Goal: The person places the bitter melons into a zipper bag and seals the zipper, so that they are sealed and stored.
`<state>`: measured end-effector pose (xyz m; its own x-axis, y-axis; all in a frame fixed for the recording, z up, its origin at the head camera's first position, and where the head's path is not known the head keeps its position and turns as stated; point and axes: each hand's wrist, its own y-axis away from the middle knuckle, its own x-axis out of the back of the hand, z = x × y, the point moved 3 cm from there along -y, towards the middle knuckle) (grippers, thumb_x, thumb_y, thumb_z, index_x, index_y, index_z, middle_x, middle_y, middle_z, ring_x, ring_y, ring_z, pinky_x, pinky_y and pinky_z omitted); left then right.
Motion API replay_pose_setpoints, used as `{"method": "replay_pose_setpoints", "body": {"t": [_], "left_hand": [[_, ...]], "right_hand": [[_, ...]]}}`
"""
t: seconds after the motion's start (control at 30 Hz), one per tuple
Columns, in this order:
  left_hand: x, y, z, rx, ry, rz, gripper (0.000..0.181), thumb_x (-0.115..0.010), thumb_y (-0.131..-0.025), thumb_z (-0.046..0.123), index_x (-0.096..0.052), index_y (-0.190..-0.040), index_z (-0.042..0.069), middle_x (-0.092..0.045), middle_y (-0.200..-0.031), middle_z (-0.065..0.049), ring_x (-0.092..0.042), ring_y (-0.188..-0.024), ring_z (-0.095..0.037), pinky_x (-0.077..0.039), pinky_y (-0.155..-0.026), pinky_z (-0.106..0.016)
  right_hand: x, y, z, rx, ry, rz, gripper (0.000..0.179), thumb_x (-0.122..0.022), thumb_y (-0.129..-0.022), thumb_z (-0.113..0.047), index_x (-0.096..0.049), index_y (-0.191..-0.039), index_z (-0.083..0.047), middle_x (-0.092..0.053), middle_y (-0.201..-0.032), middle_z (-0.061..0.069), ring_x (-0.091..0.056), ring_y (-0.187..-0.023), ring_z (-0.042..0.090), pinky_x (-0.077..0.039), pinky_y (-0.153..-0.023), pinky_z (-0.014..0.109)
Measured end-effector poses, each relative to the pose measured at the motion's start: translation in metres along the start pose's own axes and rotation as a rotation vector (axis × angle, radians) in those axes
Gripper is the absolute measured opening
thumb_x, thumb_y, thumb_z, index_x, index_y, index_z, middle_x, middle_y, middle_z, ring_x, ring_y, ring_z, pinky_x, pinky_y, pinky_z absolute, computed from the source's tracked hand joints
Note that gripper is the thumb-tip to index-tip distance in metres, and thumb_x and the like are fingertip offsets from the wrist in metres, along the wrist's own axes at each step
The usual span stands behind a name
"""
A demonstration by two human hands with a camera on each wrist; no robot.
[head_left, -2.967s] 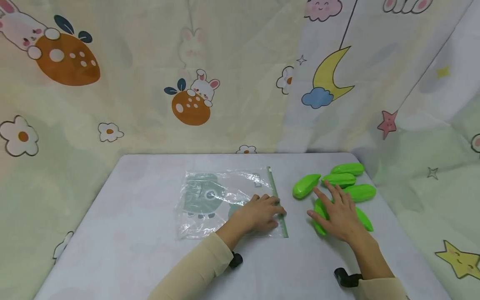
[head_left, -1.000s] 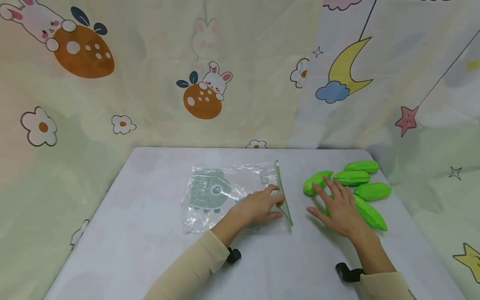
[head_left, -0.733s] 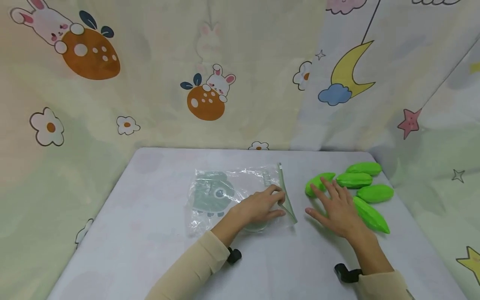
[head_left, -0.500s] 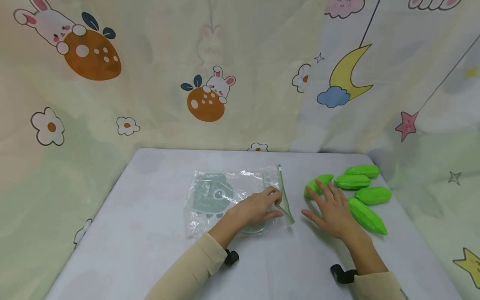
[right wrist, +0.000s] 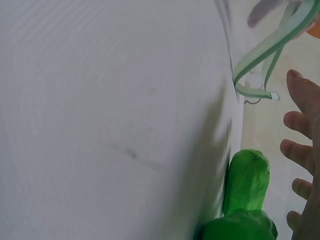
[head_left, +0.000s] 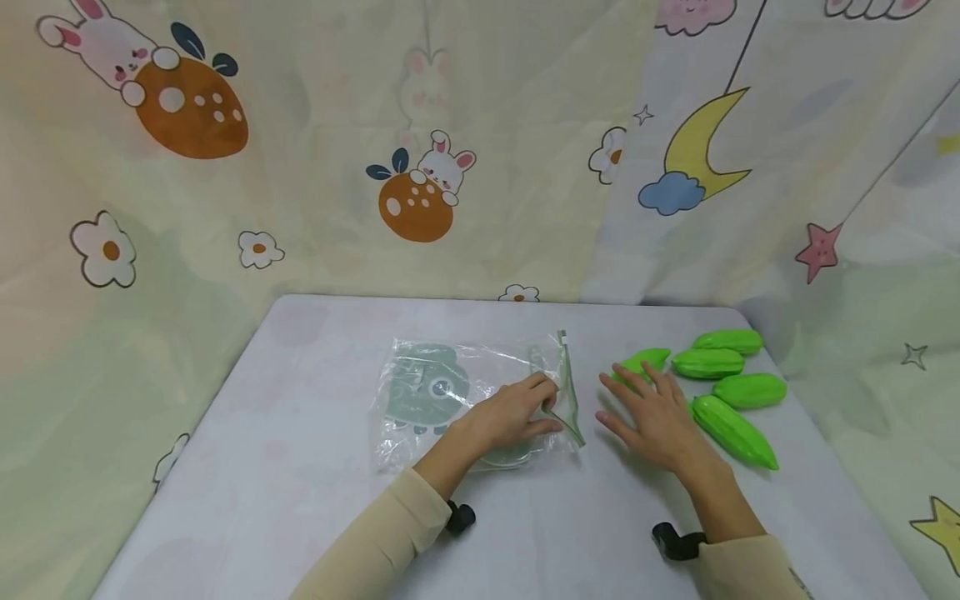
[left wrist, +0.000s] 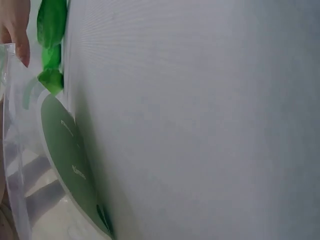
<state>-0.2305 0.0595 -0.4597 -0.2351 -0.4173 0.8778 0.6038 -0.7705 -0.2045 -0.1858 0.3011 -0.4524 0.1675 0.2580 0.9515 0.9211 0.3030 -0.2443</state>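
A clear zip bag with a pale green cartoon print lies flat in mid-table, its green-edged mouth facing right. My left hand holds the mouth's edge between curled fingers and thumb, and the mouth gapes there. In the right wrist view the green zip strip stands up in a loop. My right hand, fingers spread, hovers between the bag and several bright green ridged toy vegetables, touching none visibly. It partly covers the leftmost vegetable. The left wrist view shows the bag's printed panel raised at a slant.
The other green vegetables lie near the white table's right edge. A printed cloth hangs behind and beside the table. Black wrist cameras are on both arms.
My left hand has gone from lying flat on the bag to gripping its mouth edge, which has parted. My right hand has shifted left off the vegetables, uncovering the front one.
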Motion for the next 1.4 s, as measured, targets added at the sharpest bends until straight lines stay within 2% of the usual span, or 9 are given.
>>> {"method": "replay_pose_setpoints", "body": {"t": [0.3,0.4,0.5,0.6,0.7,0.83,1.17,1.4], "left_hand": [[0.002,0.006,-0.002,-0.012,-0.003,0.055,0.036,-0.070,-0.097,0.043,-0.048,-0.110,0.018,-0.051,-0.110,0.006,-0.050,-0.078,-0.009,-0.042,-0.067,-0.018],[0.003,0.008,-0.002,-0.024,-0.003,0.053,0.036,-0.070,-0.097,0.043,-0.048,-0.110,0.018,-0.051,-0.104,0.005,-0.049,-0.077,-0.009,-0.040,-0.067,-0.017],[0.003,0.009,-0.003,-0.025,0.006,0.040,0.036,-0.071,-0.096,0.042,-0.047,-0.109,0.018,-0.052,-0.100,0.006,-0.048,-0.076,-0.009,-0.040,-0.067,-0.017],[0.003,0.010,-0.003,-0.016,0.011,0.027,0.037,-0.071,-0.096,0.043,-0.047,-0.110,0.019,-0.053,-0.099,0.005,-0.048,-0.075,-0.009,-0.040,-0.066,-0.017],[0.003,0.012,-0.003,-0.008,0.015,0.020,0.037,-0.070,-0.096,0.043,-0.047,-0.111,0.019,-0.055,-0.100,0.003,-0.047,-0.074,-0.009,-0.039,-0.065,-0.018],[0.003,0.013,-0.004,-0.005,0.011,0.023,0.037,-0.070,-0.097,0.044,-0.046,-0.112,0.020,-0.056,-0.101,0.003,-0.047,-0.074,-0.009,-0.039,-0.064,-0.017],[0.004,0.017,-0.005,0.026,-0.007,0.048,0.037,-0.068,-0.097,0.048,-0.049,-0.113,0.021,-0.050,-0.113,0.007,-0.051,-0.076,-0.008,-0.044,-0.068,-0.017],[0.005,0.019,-0.005,0.035,0.012,0.050,0.038,-0.069,-0.097,0.048,-0.048,-0.111,0.020,-0.048,-0.114,0.007,-0.051,-0.074,-0.009,-0.044,-0.066,-0.016]], "right_hand": [[-0.004,-0.010,-0.011,0.065,-0.068,0.006,0.044,-0.066,-0.101,-0.034,-0.064,-0.139,-0.013,-0.060,-0.145,0.015,-0.032,-0.145,0.052,-0.022,-0.115,0.072],[-0.004,-0.013,-0.014,0.068,-0.160,-0.033,0.037,-0.061,-0.104,-0.031,-0.067,-0.135,-0.011,-0.066,-0.136,0.013,-0.044,-0.137,0.045,-0.034,-0.112,0.067],[-0.004,-0.016,-0.017,0.076,-0.246,-0.088,0.032,-0.057,-0.107,-0.028,-0.069,-0.131,-0.010,-0.071,-0.127,0.008,-0.057,-0.122,0.033,-0.048,-0.103,0.058],[-0.005,-0.019,-0.020,0.097,-0.290,-0.135,0.028,-0.053,-0.107,-0.016,-0.069,-0.130,-0.009,-0.072,-0.123,0.006,-0.064,-0.113,0.027,-0.053,-0.097,0.053],[-0.007,-0.021,-0.023,0.119,-0.315,-0.164,0.031,-0.050,-0.104,-0.002,-0.069,-0.129,-0.007,-0.072,-0.123,0.007,-0.066,-0.115,0.030,-0.054,-0.098,0.053],[-0.009,-0.023,-0.025,0.138,-0.334,-0.162,0.033,-0.050,-0.101,0.006,-0.069,-0.125,-0.006,-0.072,-0.123,0.008,-0.065,-0.120,0.034,-0.052,-0.101,0.055],[-0.013,-0.024,-0.029,0.158,-0.311,-0.157,0.031,-0.052,-0.099,0.006,-0.070,-0.122,-0.004,-0.071,-0.124,0.009,-0.065,-0.120,0.034,-0.053,-0.101,0.053],[-0.018,-0.025,-0.028,0.166,-0.297,-0.162,0.029,-0.053,-0.100,0.004,-0.070,-0.123,-0.001,-0.068,-0.129,0.013,-0.062,-0.125,0.036,-0.051,-0.104,0.054]]}}
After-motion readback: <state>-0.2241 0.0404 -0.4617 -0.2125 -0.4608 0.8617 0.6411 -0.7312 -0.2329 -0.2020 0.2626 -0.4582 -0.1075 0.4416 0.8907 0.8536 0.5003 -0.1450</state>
